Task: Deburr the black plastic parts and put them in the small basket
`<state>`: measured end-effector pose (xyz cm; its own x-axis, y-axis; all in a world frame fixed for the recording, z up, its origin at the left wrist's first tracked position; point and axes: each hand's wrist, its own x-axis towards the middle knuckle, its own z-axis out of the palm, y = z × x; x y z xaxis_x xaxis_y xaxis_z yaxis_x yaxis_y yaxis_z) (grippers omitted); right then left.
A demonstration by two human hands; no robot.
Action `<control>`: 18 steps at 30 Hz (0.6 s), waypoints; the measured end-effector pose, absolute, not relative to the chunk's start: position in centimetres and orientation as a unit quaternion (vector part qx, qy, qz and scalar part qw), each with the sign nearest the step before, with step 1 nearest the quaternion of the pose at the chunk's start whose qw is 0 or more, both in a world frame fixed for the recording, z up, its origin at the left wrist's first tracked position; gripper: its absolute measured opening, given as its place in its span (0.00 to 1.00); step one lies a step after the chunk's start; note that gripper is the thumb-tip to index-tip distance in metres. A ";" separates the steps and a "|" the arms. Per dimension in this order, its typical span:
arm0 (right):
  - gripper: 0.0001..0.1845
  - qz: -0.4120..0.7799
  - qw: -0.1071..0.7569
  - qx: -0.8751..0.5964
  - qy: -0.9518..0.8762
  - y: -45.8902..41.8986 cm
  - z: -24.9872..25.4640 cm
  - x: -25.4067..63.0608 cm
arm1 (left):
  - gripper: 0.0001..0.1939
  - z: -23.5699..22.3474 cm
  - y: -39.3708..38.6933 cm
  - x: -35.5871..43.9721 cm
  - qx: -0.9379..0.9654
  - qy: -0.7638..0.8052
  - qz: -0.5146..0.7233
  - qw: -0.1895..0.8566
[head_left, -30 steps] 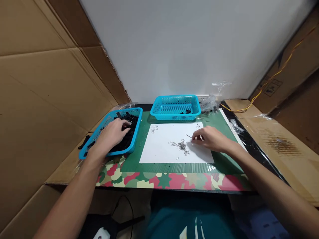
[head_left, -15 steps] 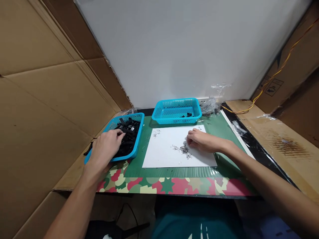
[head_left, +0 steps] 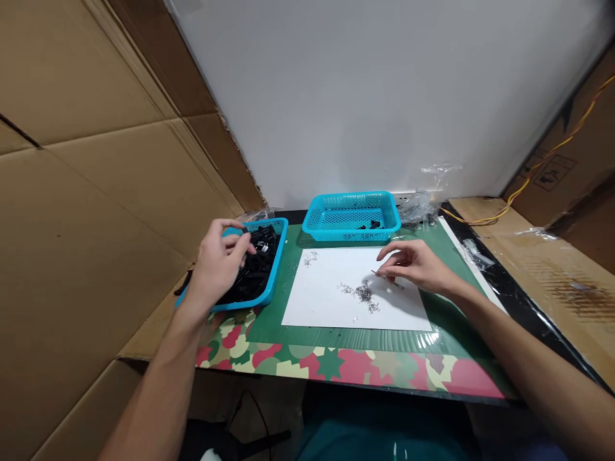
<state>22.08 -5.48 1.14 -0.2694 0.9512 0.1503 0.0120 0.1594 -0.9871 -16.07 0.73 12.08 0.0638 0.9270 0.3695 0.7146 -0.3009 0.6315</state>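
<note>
green mat [head_left: 312,338], blue baskets [head_left: 331,235] holding black parts [head_left: 254,274]

In front of you, both the left basket [head_left: 278,266] and the far basket [head_left: 353,235] are bright turquoise with a perforated pattern, and the small pieces [head_left: 250,275] in the left one are black. Your paper [head_left: 317,307] is plain white, flecked with silvery-grey bits [head_left: 365,293], over a deep green mat [head_left: 269,320] whose near border [head_left: 331,365] mixes red, green and cream shapes. Around you are a pale grey wall [head_left: 336,96], brown cardboard [head_left: 96,192] and a yellow-orange wire [head_left: 523,186], while your shirt [head_left: 355,442] is dark teal.
</note>
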 end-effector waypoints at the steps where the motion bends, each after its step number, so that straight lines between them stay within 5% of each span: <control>1: 0.14 0.512 0.465 -0.392 -0.607 -5.5 1.2 22.0 | 0.17 11.8 0.7 -15.1 0.728 0.536 0.386 0.182; 10: 0.15 0.466 0.523 -0.408 -0.586 -5.5 1.4 21.5 | 0.20 6.3 2.6 -3.9 0.773 0.347 0.359 0.392; 15: 0.17 0.454 0.553 -0.416 -0.561 -5.7 1.6 21.3 | 0.25 3.0 1.7 0.0 0.605 0.309 0.316 0.663; 18: 0.18 0.463 0.559 -0.434 -0.533 -5.7 1.4 21.1 | 0.26 1.9 0.6 0.5 0.526 0.308 0.312 0.729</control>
<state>21.11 -5.71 1.44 0.0020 0.9808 0.1949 -0.0554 0.1947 -0.9793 0.52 0.64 1.90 0.6153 0.7789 -0.1209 -0.1312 0.2525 0.9587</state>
